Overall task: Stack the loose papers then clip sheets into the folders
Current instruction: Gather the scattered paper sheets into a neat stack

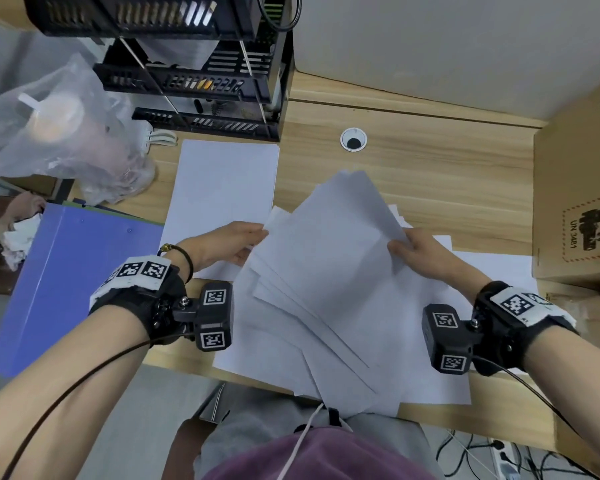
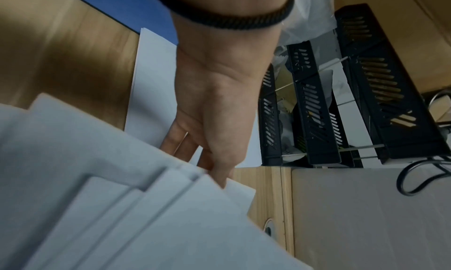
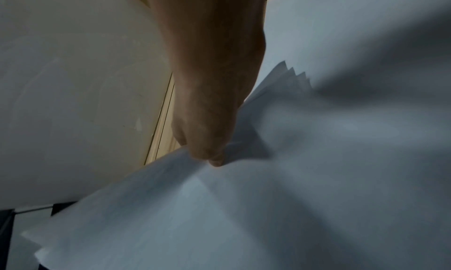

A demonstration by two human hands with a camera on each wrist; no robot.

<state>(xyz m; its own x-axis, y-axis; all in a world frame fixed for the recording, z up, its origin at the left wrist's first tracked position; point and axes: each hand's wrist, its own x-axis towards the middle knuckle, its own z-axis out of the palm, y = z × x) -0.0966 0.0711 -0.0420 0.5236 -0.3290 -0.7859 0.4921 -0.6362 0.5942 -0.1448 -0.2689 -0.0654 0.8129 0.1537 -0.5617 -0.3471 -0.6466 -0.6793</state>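
A fanned bundle of white loose papers point(image 1: 329, 271) is lifted at a slant over the desk. My left hand point(image 1: 232, 242) pinches its left edge, thumb on top and fingers under the sheets point(image 2: 185, 206). My right hand point(image 1: 418, 252) pinches the right edge, its thumb pressed onto the top sheet point(image 3: 244, 206). More white sheets point(image 1: 440, 382) lie flat beneath, spread toward the front edge. One single sheet point(image 1: 222, 181) lies apart at the back. A blue folder point(image 1: 59, 282) lies shut at the left, hanging over the desk edge.
A black tiered letter tray point(image 1: 201, 88) stands at the back. A plastic bag with a drink cup point(image 1: 56, 123) sits back left. A cardboard box point(image 1: 579, 202) stands at the right. The wooden desk point(image 1: 430, 174) has a cable hole point(image 1: 353, 140).
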